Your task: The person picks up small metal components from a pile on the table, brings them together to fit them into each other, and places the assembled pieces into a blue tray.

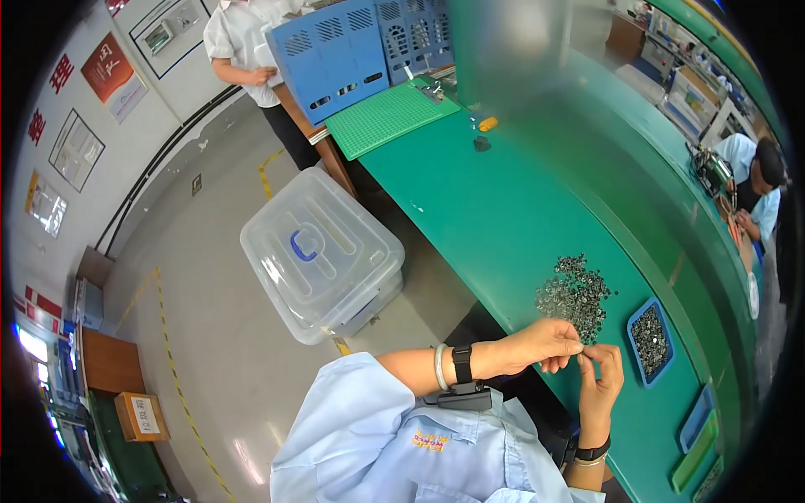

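Observation:
Above the near edge of the green bench my two hands meet at the fingertips. My left hand (541, 342) comes in from the left, its thumb and index finger closed in a pinch. Close against it, my right hand (600, 379) is raised and pinching too. Whatever sits between the fingers is too small to make out. Just beyond the hands lies a loose pile of small dark and silvery parts (579, 293), partly covered by my left hand. To the right, a blue tray (633, 335) holds many similar small parts.
Near the right edge stand another blue tray (696, 419) and a green tray (692, 457). The green bench (470, 201) carries a green mat (390, 117), blue bins (331, 59) and an orange item (487, 124). A clear lidded tub (323, 251) rests on the floor. Two people are nearby.

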`<action>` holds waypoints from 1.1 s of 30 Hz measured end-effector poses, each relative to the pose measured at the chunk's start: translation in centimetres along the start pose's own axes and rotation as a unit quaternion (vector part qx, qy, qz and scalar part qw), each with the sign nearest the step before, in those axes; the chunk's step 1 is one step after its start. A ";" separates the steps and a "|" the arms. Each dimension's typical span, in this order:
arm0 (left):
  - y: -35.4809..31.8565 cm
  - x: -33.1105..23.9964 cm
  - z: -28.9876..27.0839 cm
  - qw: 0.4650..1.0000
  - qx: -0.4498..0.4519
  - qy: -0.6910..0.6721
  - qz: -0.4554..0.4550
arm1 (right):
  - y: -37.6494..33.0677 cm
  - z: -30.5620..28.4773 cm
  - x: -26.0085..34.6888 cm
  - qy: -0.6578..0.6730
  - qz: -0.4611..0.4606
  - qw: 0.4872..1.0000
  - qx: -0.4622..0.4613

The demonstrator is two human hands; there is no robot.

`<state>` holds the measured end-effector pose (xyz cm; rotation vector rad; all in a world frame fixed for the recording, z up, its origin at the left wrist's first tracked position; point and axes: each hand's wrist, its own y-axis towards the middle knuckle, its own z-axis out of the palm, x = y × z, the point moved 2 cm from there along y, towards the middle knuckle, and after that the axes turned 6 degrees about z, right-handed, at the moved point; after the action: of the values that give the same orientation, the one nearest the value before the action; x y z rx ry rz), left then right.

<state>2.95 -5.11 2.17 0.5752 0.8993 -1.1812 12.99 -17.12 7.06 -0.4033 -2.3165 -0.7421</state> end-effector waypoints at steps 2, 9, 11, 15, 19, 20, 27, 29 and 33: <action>0.1 0.1 -0.2 1.000 0.007 0.017 0.004 | -0.1 0.1 0.1 0.003 0.006 1.000 0.002; -1.0 -0.5 0.4 1.000 0.004 0.016 -0.008 | -0.5 0.2 0.6 0.028 0.038 0.999 -0.024; -1.0 -0.4 0.7 1.000 0.010 -0.003 -0.009 | -0.7 0.2 0.7 0.023 0.032 0.999 -0.033; -0.1 -0.1 0.8 0.999 0.038 0.019 -0.018 | -1.1 -0.5 0.1 -0.031 0.008 0.997 -0.064; 0.1 -0.5 1.2 0.999 -0.009 0.034 -0.012 | -0.2 -1.3 -0.1 -0.032 -0.013 0.998 -0.043; 0.2 -0.7 1.2 1.000 0.004 0.010 0.011 | -0.2 -1.4 -0.1 -0.002 0.002 0.999 -0.046; 1.4 -0.8 3.2 0.998 0.019 -0.040 -0.044 | -1.7 -1.9 -2.5 0.179 0.086 0.976 -0.085; 1.6 -0.4 3.7 0.998 0.021 -0.037 -0.048 | -2.3 -2.0 -3.2 0.200 0.095 0.971 -0.089; 1.7 0.0 4.1 0.998 0.025 -0.034 -0.052 | -2.8 -2.3 -3.6 0.191 0.084 0.973 -0.095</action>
<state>5.73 -7.89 4.28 0.5309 0.8520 -1.3135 15.52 -21.05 4.94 -0.4883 -1.8344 -0.8763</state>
